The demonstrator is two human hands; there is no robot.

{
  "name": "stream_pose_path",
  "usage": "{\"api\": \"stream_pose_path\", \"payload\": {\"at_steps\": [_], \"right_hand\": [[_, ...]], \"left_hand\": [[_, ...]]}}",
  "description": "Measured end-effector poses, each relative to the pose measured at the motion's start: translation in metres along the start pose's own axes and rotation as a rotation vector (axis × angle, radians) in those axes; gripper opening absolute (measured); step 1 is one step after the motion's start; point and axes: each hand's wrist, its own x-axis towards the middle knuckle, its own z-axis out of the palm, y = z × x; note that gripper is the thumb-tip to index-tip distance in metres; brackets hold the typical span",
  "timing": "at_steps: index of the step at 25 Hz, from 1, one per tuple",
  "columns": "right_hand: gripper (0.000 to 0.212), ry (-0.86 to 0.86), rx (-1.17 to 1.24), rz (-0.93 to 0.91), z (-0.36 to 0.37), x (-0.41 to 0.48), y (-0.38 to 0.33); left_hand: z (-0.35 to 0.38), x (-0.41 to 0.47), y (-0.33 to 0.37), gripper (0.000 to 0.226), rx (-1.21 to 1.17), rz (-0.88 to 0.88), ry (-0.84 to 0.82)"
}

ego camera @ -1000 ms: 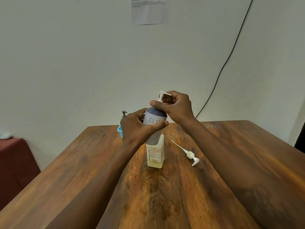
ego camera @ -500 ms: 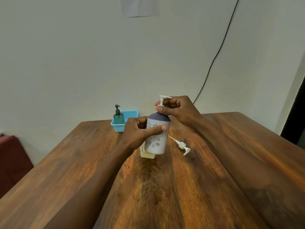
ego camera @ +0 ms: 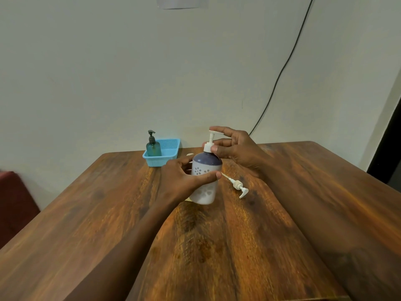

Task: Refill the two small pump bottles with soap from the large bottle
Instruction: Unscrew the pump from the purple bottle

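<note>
Now the left hand point(ego camera: 184, 181) wraps its fingers and thumb round the white and purple pump bottle point(ego camera: 205, 190), held upright near the middle of the brown table point(ego camera: 217, 246); I cannot tell if its bottom touches the wood. The right hand point(ego camera: 236, 148) pinches the white pump point(ego camera: 210, 141) on top of that bottle, one finger lying over its head. A loose pump point(ego camera: 238, 186) lies flat on the table just to the right, and farther back a green bottle point(ego camera: 153, 146) stands in a blue basket point(ego camera: 171, 158).
</note>
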Motion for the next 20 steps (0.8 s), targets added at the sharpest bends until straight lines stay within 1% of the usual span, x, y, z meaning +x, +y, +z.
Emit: {"api": "stream_pose_path", "payload": {"at_steps": [2,4,5,6,8,10,12,13,14,16,17,18,19,20], "right_hand": [[0.065,0.016,-0.097,-0.007,0.004,-0.001,0.001],[0.072,0.144,-0.255,-0.03,0.013,-0.004,0.002],[0.07,0.212,-0.302,-0.047,0.015,-0.005,0.004],[0.063,0.246,-0.315,-0.063,0.016,-0.005,0.006],[0.047,0.222,-0.232,-0.066,0.012,-0.003,0.007],[0.045,0.14,-0.126,-0.041,0.009,-0.003,0.008],[0.043,0.11,-0.091,-0.02,0.009,-0.006,0.009],[0.038,0.129,-0.123,-0.033,0.011,-0.006,0.009],[0.038,0.177,-0.19,-0.058,0.014,-0.006,0.01],[0.049,0.307,-0.379,-0.099,0.018,-0.007,0.012],[0.049,0.347,-0.44,-0.11,0.017,-0.006,0.014],[0.044,0.344,-0.444,-0.111,0.017,-0.006,0.014],[0.036,0.303,-0.381,-0.109,0.015,-0.005,0.015],[0.032,0.246,-0.262,-0.095,0.014,-0.005,0.015]], "left_hand": [[0.001,-0.003,0.0,0.049,0.001,0.006,0.012],[0.003,-0.005,0.001,0.046,0.011,0.023,0.02],[0.005,-0.006,0.002,0.046,0.023,0.029,0.026],[0.006,-0.006,0.001,0.048,0.034,0.03,0.036],[0.007,-0.004,-0.002,0.055,0.031,0.013,0.063],[0.007,-0.003,-0.006,0.055,0.035,0.005,0.082],[0.007,-0.003,-0.006,0.053,0.066,0.026,0.092],[0.007,-0.004,-0.006,0.053,0.075,0.035,0.097],[0.008,-0.005,-0.005,0.054,0.076,0.038,0.097],[0.011,-0.007,-0.003,0.053,0.072,0.056,0.076],[0.012,-0.008,-0.002,0.051,0.072,0.073,0.062],[0.013,-0.008,-0.001,0.049,0.074,0.084,0.052],[0.014,-0.008,-0.002,0.047,0.076,0.087,0.048],[0.013,-0.007,-0.003,0.046,0.075,0.083,0.046]]}}
